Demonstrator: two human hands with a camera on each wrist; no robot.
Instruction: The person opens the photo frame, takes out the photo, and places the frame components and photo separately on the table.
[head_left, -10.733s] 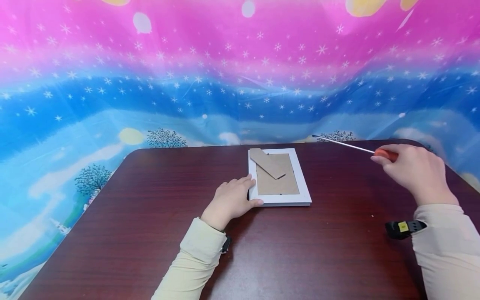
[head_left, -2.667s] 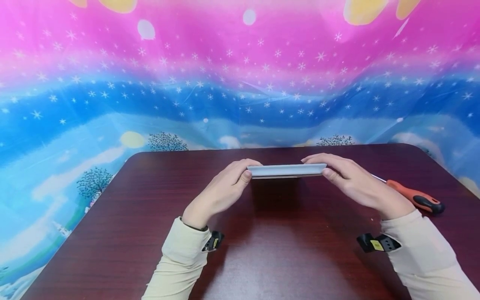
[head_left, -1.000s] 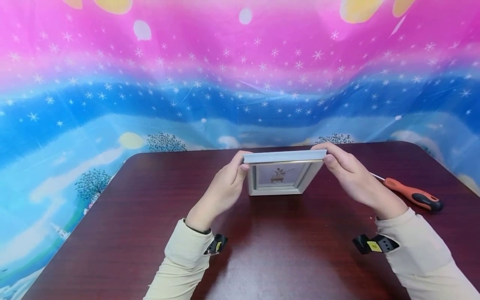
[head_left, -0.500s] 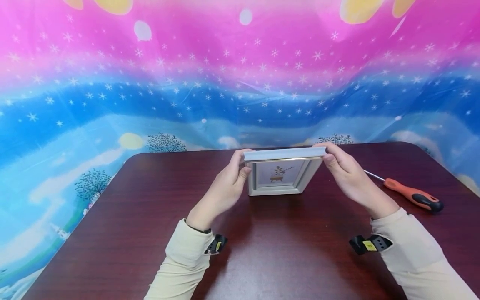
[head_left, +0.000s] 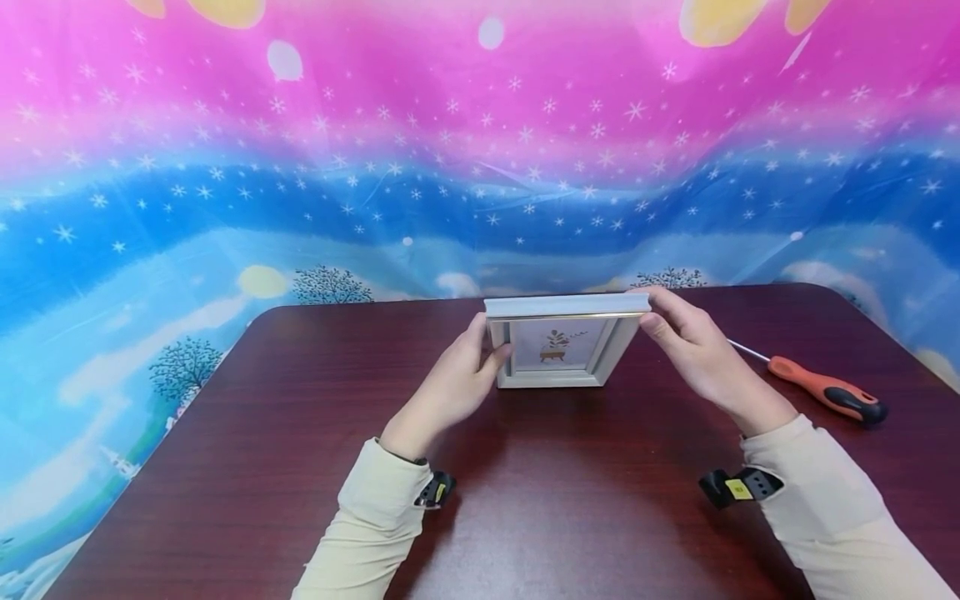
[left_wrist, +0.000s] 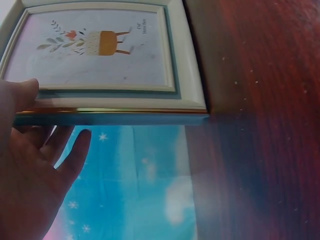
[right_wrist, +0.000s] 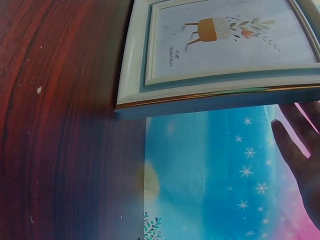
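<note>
A white picture frame [head_left: 555, 380] with a gold line along its edge stands upright on the table, its front toward me. Behind its glass is a print of a potted plant [left_wrist: 102, 43] on wooden legs. My left hand [head_left: 450, 379] grips the frame's left side, thumb on the front and fingers behind. On the opposite side, my right hand [head_left: 693, 350] holds the upper right corner, its thumb at the front edge. In the right wrist view the print [right_wrist: 215, 30] carries small size lettering. The frame's back is hidden.
To the right on the dark red wood table [head_left: 585, 500] lies a screwdriver [head_left: 828, 390] with an orange and black handle, its shaft partly behind my right hand. A pink and blue snowflake curtain [head_left: 480, 167] hangs behind the table's far edge.
Earlier the frame lay face down and my right hand held the screwdriver. The screwdriver was put down and the frame raised upright. Just now my left hand slid slightly down its side.
</note>
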